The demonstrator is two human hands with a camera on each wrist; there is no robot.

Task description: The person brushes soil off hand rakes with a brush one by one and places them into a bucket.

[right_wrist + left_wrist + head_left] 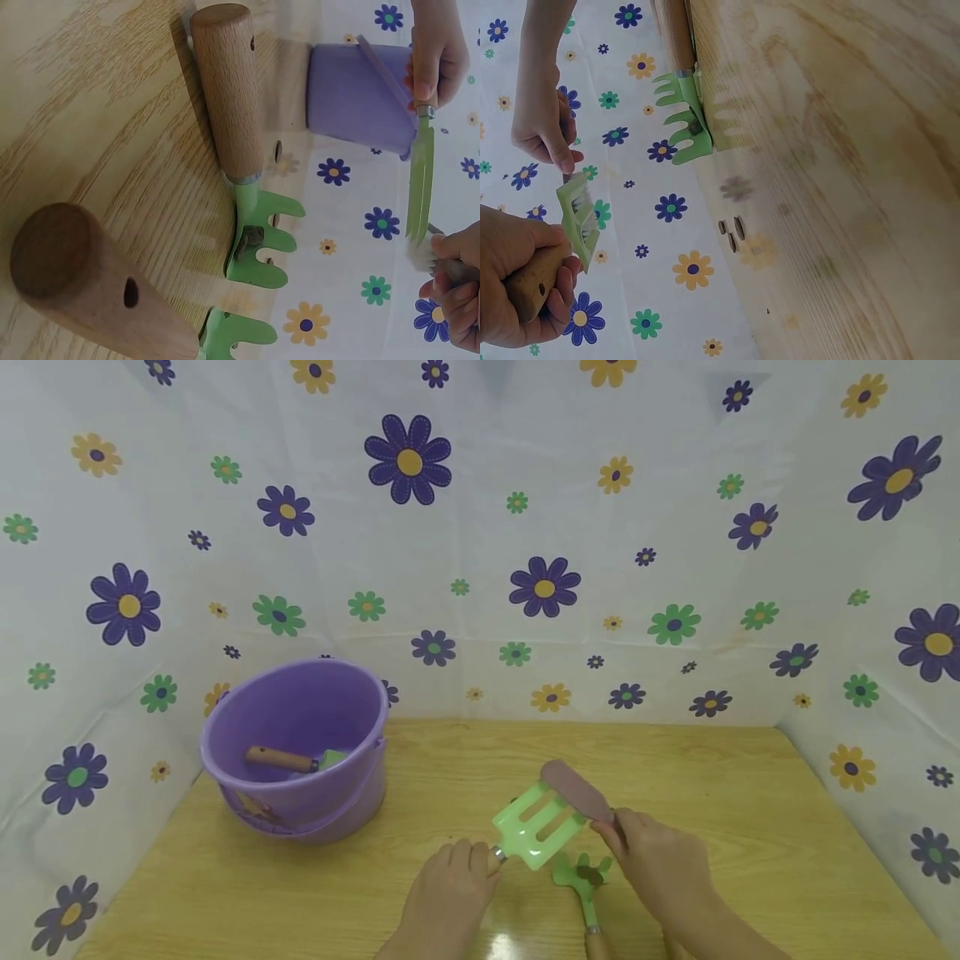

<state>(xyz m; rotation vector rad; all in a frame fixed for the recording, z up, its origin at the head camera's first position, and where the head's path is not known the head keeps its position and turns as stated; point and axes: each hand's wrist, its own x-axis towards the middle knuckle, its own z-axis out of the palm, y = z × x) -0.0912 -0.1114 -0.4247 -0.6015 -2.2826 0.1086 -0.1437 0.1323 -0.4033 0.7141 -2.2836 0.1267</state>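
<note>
My left hand (452, 887) grips the wooden handle of a light green, slotted garden fork (516, 842), held above the table. A brush (576, 790) with a mauve back is in my right hand (663, 867). Its white bristles (421, 256) touch the end of the green head in the right wrist view. Below the hands lies a small green hand rake (585, 893) with a wooden handle, a dark brown clump (253, 237) on its tines. Beside it rests a second tool with a wooden handle (97, 285) and green tines, partly cut off.
At the left of the wooden table (450, 760) stands a purple bucket (367, 802), with a wooden-handled green tool (281, 758) inside. Several small brown bits (733, 241) lie on the tabletop. A flower-printed sheet (480, 543) hangs behind and at both sides.
</note>
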